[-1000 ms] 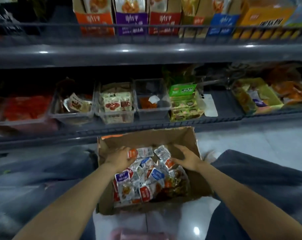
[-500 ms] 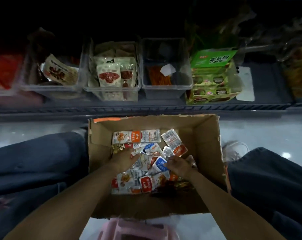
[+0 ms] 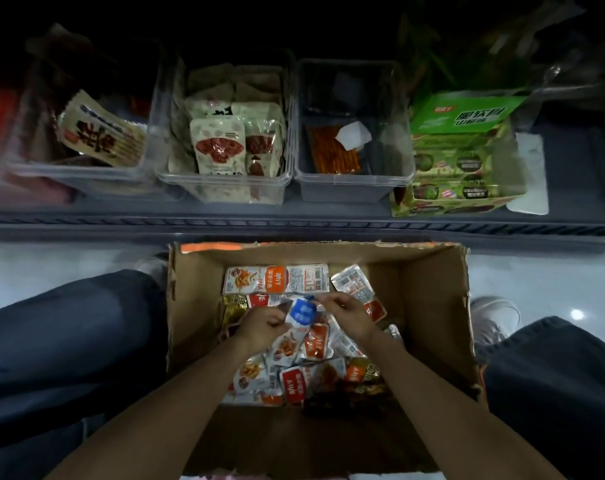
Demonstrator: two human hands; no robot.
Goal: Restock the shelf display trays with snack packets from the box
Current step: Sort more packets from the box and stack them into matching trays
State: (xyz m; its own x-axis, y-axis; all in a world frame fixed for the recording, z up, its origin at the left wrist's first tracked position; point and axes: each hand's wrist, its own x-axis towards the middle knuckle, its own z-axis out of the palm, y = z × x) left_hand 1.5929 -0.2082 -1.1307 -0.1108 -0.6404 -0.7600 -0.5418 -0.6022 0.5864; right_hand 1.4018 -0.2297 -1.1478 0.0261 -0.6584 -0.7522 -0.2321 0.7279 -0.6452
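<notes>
Open cardboard box (image 3: pixel 432 306) — jumbled red, blue snack packets (image 3: pixel 276 278) inside; clear trays (image 3: pixel 353 188) on shelf (image 3: pixel 294 223), partly stocked.

This is a shop aisle: a long grey metal shelf (image 3: pixel 294 224) carries a row of clear plastic display trays (image 3: pixel 224 180) and, further right along it, a green printed cardboard display carton (image 3: pixel 462 114), while just before it an open brown cardboard box (image 3: pixel 430 289) of foil snack packets (image 3: pixel 276 279) stands on pale glossy floor (image 3: pixel 51 268).

the person wore loose dark blue jeans (image 3: pixel 62 341) on both legs and pale grey shoes (image 3: pixel 496 315); forearms (image 3: pixel 176 403) were bare.
</notes>
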